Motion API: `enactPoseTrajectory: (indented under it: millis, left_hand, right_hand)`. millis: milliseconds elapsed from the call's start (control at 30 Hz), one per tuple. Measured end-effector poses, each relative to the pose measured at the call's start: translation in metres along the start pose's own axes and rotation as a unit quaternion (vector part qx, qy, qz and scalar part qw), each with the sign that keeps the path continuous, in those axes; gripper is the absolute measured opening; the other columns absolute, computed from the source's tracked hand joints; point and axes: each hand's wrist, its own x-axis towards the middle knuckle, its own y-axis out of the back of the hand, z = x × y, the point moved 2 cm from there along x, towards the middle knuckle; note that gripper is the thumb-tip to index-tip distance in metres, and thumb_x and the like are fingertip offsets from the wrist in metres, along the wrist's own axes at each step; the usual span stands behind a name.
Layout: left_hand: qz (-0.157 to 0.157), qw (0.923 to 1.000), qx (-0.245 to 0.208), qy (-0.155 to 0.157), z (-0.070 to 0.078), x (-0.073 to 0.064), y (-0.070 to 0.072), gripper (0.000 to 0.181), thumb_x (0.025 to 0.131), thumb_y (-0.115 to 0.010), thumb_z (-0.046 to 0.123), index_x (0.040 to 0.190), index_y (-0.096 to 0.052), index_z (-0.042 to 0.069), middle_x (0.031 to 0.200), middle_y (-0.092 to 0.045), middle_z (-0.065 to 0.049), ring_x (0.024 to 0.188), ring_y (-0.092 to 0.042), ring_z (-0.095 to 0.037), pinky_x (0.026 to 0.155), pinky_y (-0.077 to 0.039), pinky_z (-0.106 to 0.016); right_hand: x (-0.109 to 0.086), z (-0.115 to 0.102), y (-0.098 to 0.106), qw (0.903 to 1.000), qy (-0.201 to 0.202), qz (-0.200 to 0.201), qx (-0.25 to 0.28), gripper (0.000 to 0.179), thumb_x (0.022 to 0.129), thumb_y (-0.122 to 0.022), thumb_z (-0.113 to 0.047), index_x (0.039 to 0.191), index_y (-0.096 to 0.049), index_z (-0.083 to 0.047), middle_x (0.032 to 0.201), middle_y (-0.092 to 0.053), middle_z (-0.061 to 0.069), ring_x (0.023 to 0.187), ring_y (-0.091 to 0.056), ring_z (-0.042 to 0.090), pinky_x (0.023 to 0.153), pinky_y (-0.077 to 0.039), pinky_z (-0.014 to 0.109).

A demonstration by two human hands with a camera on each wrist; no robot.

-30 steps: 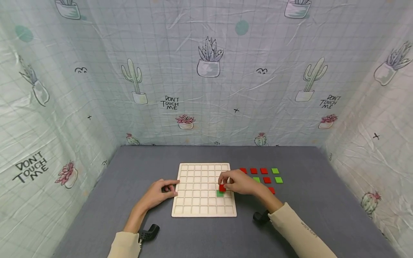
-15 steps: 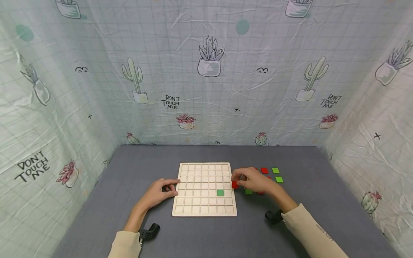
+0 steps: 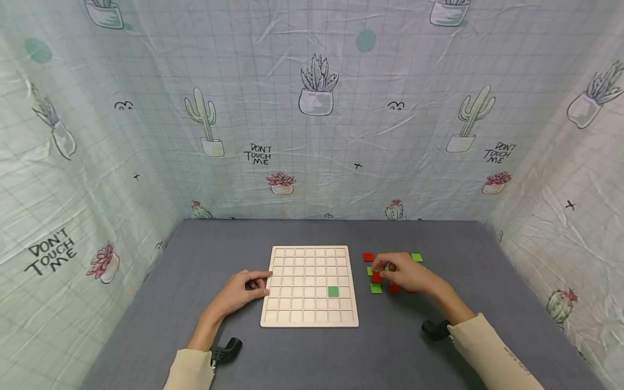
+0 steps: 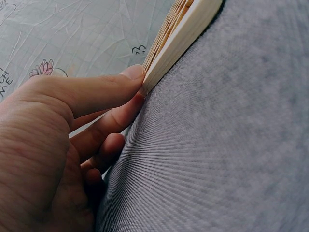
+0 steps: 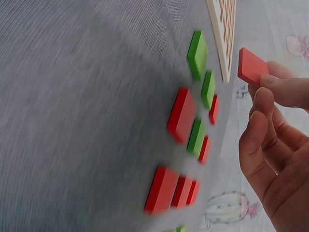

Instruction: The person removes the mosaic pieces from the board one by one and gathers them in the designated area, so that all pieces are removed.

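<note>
Thumb and index finger of my left hand (image 3: 240, 290) rest against the left edge of a wooden grid board (image 3: 298, 317). The left wrist view shows the thumb tip (image 4: 134, 72) right at the board's side (image 4: 176, 41). A single green square tile (image 3: 333, 291) sits in a cell of the grid, right of centre. Between thumb and fingers my right hand (image 3: 407, 271) pinches a red square tile (image 5: 251, 66), raised over the loose tiles right of the board. Red and green tiles lie below it, partly hidden by the hand in the head view.
Among the loose tiles on the grey cloth (image 3: 312, 357) are a green one (image 3: 376, 288), a red one (image 3: 368, 257) and a far green one (image 3: 416, 257). A patterned curtain (image 3: 312, 162) encloses the back and sides.
My right hand has moved right, from over the board to above the loose tiles, still pinching the red tile. The green tile stays in the grid. My left hand has stayed put.
</note>
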Motion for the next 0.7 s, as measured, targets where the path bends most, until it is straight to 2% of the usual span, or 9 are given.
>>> enactPoseTrajectory:
  millis: [200,433,700]
  left_hand:
    - [-0.002,0.9999,-0.011,-0.012,0.0,-0.001,0.001,0.045,0.093,-0.078,0.032,0.134,-0.07,0.014,0.087,-0.069,0.012,0.08,-0.053,-0.007,0.076,-0.042,-0.026]
    - [-0.004,0.9999,-0.009,-0.014,0.001,-0.001,0.0,0.046,0.093,-0.077,0.033,0.135,-0.07,0.014,0.087,-0.068,0.012,0.08,-0.053,-0.006,0.076,-0.042,-0.025]
    - [-0.003,0.9999,-0.006,-0.01,-0.001,0.0,0.0,0.046,0.093,-0.077,0.034,0.135,-0.07,0.015,0.088,-0.068,0.012,0.08,-0.053,-0.007,0.076,-0.042,-0.026]
  right_hand:
    - [-0.016,0.009,0.013,0.9997,-0.019,0.012,-0.01,0.016,0.098,-0.064,-0.001,0.11,-0.073,-0.008,0.099,-0.072,0.008,0.068,-0.059,0.01,0.064,-0.049,0.027]
    - [-0.036,0.023,0.025,0.9994,-0.021,0.024,-0.015,0.015,0.098,-0.065,0.0,0.109,-0.072,-0.008,0.103,-0.073,0.01,0.072,-0.06,0.007,0.061,-0.048,0.027]
    - [-0.055,0.039,0.037,0.9979,-0.049,0.037,-0.019,0.019,0.098,-0.062,0.002,0.112,-0.072,-0.007,0.104,-0.073,0.013,0.062,-0.055,0.004,0.057,-0.049,0.027]
